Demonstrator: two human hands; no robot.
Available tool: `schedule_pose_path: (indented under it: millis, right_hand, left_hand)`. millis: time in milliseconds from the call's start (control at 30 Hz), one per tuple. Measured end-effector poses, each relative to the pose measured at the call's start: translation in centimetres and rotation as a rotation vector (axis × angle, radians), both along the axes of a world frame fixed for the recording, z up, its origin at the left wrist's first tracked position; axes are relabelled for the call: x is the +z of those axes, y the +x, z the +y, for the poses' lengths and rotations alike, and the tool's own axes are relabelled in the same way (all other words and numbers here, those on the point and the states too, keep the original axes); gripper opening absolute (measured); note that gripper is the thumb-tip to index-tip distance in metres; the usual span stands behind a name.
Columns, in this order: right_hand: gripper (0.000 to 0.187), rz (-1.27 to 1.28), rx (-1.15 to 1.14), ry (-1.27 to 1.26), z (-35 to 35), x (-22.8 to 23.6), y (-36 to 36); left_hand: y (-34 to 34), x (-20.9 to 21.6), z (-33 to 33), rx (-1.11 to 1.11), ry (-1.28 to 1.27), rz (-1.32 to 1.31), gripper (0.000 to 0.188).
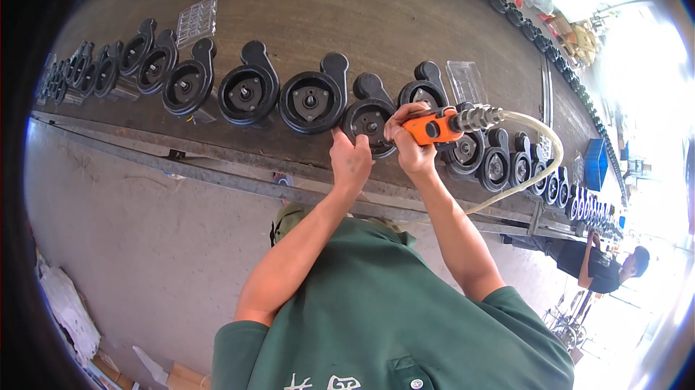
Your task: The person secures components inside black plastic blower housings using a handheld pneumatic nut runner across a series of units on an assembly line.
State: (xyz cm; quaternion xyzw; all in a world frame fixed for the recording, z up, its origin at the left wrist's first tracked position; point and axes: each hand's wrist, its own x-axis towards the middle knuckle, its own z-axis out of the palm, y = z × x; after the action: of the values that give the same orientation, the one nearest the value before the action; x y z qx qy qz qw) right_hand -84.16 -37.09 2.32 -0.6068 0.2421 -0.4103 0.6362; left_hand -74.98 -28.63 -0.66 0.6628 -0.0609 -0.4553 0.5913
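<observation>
One orange tool (426, 129); one hose (557, 147)

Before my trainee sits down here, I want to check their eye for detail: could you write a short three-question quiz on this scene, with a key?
1. Which hand holds the orange tool?
2. True or false: a pale hose joins the orange tool through a metal fitting.
3. Which is nearest the left hand?
a) a blue bin
b) a round black part
c) a clear plastic tray

Key:
1. The right hand.
2. True.
3. b
</observation>
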Motion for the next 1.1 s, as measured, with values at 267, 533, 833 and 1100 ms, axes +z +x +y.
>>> schedule_pose_path:
  millis: [267, 533, 833, 1100]
  right_hand:
    - [0.024, 0.031, -0.001, -0.025, -0.1, -0.4, 0.1]
    - [0.028, -0.122, -0.091, -0.036, 0.0, 3.3, 0.0]
    - [0.026, -0.360, -0.427, -0.092, -2.5, 6.0, -8.2]
    - [0.026, -0.404, -0.530, 0.027, -2.3, 4.1, -10.7]
  left_hand:
    - [-0.2, -0.3, -0.1, 0.016, -0.043, 0.029, 0.057]
    - [0.7, -2.1, 0.1, -0.117, 0.022, -0.159, 0.048]
    - [3.9, 7.7, -3.2, -0.590, -0.113, -1.317, 0.020]
    - [1.9, 4.0, -13.1, -1.033, -0.157, -1.640, 0.031]
